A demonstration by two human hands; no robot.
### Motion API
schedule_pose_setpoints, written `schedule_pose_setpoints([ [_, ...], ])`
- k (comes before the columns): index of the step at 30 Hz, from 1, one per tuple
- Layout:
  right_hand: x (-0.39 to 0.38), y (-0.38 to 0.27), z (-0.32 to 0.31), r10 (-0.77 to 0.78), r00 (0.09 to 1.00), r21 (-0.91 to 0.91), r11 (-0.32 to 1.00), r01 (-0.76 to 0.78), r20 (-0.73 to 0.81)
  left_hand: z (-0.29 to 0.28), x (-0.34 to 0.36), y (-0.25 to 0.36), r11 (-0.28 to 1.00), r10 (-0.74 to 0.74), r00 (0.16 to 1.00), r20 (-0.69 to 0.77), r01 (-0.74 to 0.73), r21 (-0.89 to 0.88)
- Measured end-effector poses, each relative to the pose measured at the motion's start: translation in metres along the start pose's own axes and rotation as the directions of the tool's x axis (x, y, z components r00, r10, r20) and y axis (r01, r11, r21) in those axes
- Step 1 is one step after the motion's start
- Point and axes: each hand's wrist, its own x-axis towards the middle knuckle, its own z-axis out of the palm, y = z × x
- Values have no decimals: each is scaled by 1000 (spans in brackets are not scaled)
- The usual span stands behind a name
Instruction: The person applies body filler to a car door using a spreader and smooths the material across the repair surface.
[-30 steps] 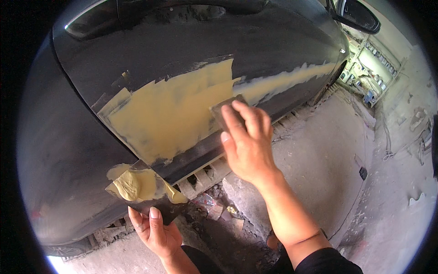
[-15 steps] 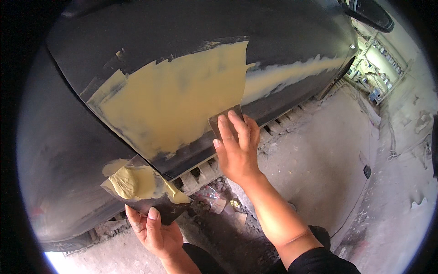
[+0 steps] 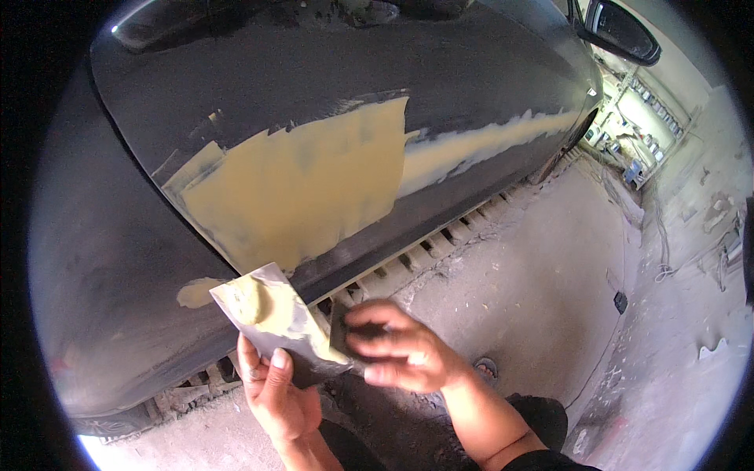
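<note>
My left hand (image 3: 275, 392) grips a flat mixing plate (image 3: 275, 341) bearing a mound of pale yellow putty (image 3: 245, 300). My right hand (image 3: 404, 353), slightly blurred, has its fingers around a dark flat spreader (image 3: 342, 328) at the plate's right edge, partly hidden by the fingers and plate. Above both hands is a dark car door (image 3: 330, 63) with a broad patch of yellow filler (image 3: 290, 188) and a narrower streak (image 3: 487, 137) running right. A small smear (image 3: 196, 294) lies on the panel left of the door gap.
A wing mirror (image 3: 620, 31) juts out at upper right. Shelves with small cans (image 3: 652, 106) stand beyond it. Below the sill, the concrete floor (image 3: 518, 259) has cords, rubble and a small dark object (image 3: 620, 302). My sandaled foot (image 3: 485, 369) shows near my right forearm.
My right hand has moved down and left from the door to the plate with its spreader. My left hand and plate have shifted rightward and the plate has turned. The door patch's lower-right edge is uncovered.
</note>
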Motion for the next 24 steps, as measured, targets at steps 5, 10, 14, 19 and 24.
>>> schedule_pose_setpoints([
  [5,37,2,-43,-135,968,-768,635,-81,-213,-12,-2,3,995,86,996,19,-87,45],
  [10,113,-20,-73,-239,891,-875,400,-272,-386,-21,-2,8,983,180,981,66,-182,24],
  [14,127,-15,-29,-221,892,-870,401,-286,-395,-28,0,15,978,199,978,55,-202,58],
  [19,97,12,15,-194,914,-836,503,-220,-357,-38,1,20,976,212,968,136,-215,8],
  [24,64,50,19,-191,924,-865,454,-215,-330,-32,1,15,974,222,968,119,-227,23],
])
